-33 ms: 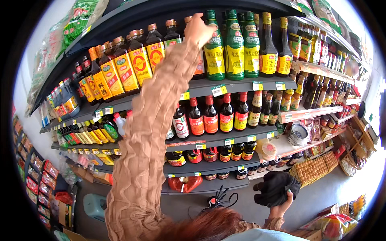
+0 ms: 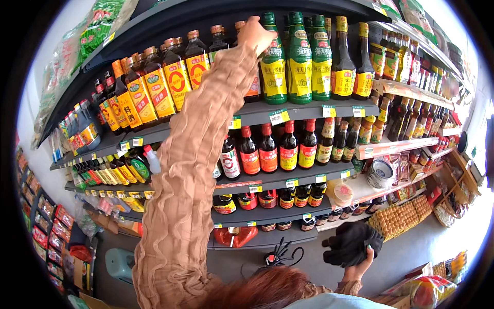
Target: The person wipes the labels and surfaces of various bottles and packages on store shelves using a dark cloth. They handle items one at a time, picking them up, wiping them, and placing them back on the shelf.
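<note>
The tall green bottle with a yellow label [image 2: 274, 74] stands upright on the dark grey metal shelf [image 2: 303, 110], beside similar bottles. The bare left hand [image 2: 256, 35] is at its neck, thumb side toward it; whether the fingers close around it I cannot tell. It looks stiff, probably heavy, smooth and breakable, best held at the waist. The bare right hand [image 2: 361, 263] clutches a soft black cloth bundle [image 2: 352, 242], fingers curled around its edge.

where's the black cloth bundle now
In the head view, the black cloth bundle is at lower right, in the right hand, below-left of the eggs.
</note>
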Demonstrator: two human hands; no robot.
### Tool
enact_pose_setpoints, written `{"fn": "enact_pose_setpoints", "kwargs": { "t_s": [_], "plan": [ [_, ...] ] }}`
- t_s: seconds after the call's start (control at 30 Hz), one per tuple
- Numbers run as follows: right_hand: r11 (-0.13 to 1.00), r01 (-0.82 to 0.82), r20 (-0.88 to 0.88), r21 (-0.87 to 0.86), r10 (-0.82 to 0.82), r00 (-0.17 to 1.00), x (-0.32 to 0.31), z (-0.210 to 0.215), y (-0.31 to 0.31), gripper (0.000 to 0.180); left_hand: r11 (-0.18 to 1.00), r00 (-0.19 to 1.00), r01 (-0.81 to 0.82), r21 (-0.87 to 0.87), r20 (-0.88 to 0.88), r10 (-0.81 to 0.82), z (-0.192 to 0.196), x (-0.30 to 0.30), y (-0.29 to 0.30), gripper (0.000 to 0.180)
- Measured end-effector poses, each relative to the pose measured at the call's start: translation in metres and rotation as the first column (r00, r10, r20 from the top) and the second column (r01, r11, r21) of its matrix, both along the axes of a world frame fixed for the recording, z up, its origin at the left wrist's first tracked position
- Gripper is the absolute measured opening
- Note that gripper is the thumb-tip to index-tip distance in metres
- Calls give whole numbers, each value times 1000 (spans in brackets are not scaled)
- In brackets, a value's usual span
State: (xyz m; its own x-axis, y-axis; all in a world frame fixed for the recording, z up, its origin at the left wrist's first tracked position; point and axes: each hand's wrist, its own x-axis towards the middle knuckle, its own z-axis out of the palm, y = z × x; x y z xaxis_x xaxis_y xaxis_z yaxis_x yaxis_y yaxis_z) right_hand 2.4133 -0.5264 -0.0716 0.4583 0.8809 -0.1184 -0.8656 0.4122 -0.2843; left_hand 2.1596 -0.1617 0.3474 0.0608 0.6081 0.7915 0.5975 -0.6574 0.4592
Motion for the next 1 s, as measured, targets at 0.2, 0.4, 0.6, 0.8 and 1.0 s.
{"fn": "enact_pose_setpoints", "kwargs": {
  "t_s": [0.2,0.4,0.6,0.8,1.0],
  "plan": [
    [997,63,27,-53,-61,998,49,-27,5,56,960,954,-274,58,-109,279,-3,46,52,54],
    [997,-22,87,-77,29,996,93,-33,46,56,913,884,-408,19,-244,399,15,24,31,58],
    [997,-34,137,-70,43,990,125,-48,55,58,951,945,-290,-110,-192,266,20,33,42,51],
    [997,-65,-13,-31,64,998,90,-22,76,46,900,974,81,-428,-156,-162,33,-2,53,30],
    [1000,-4,-35,-11,4,999,98,-14,68,50,868,964,228,-441,-25,-266,21,5,34,14]
  ]
}}
